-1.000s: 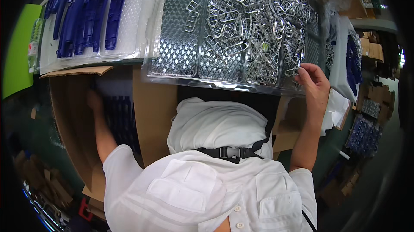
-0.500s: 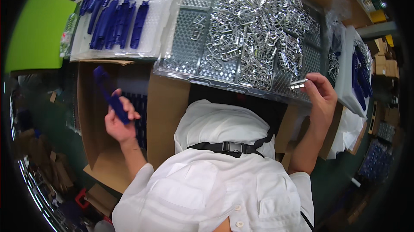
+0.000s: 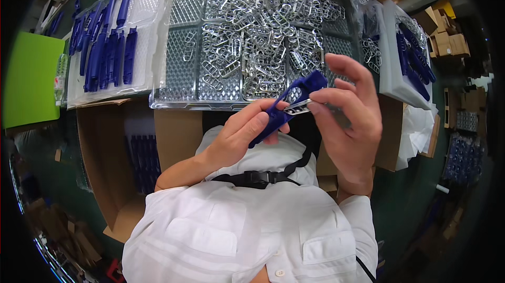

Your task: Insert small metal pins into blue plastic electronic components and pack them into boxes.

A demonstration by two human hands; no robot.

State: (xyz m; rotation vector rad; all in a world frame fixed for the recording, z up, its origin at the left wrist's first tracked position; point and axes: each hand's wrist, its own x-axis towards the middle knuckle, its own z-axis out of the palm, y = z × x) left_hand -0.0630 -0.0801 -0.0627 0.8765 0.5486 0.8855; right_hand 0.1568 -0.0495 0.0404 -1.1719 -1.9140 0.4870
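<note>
In front of my chest, my left hand (image 3: pixel 238 134) grips a long dark-blue plastic piece (image 3: pixel 315 80) with an oval opening toward its far end. The piece slants up to the right over the tray's front edge. My right hand (image 3: pixel 353 112) pinches a small shiny slotted metal part (image 3: pixel 298 108) between thumb and fingertips. That part lies against the blue piece, beside the opening; whether it sits inside is hidden by the fingers. Just beyond both hands, many loose metal parts (image 3: pixel 268 36) are heaped in a clear compartmented tray (image 3: pixel 197 106).
At the left, several blue pieces (image 3: pixel 100 62) lie on a white textured tray (image 3: pixel 150 36), near a green panel (image 3: pixel 31 78) and a clear bottle (image 3: pixel 60 79). An open cardboard box (image 3: pixel 100 162) below holds more blue pieces. White foam (image 3: pixel 392 80) with blue pieces stands right.
My left hand has brought the blue piece rightward from above the cardboard box. My right hand has moved left with the metal part, and the two now meet. The view has shifted.
</note>
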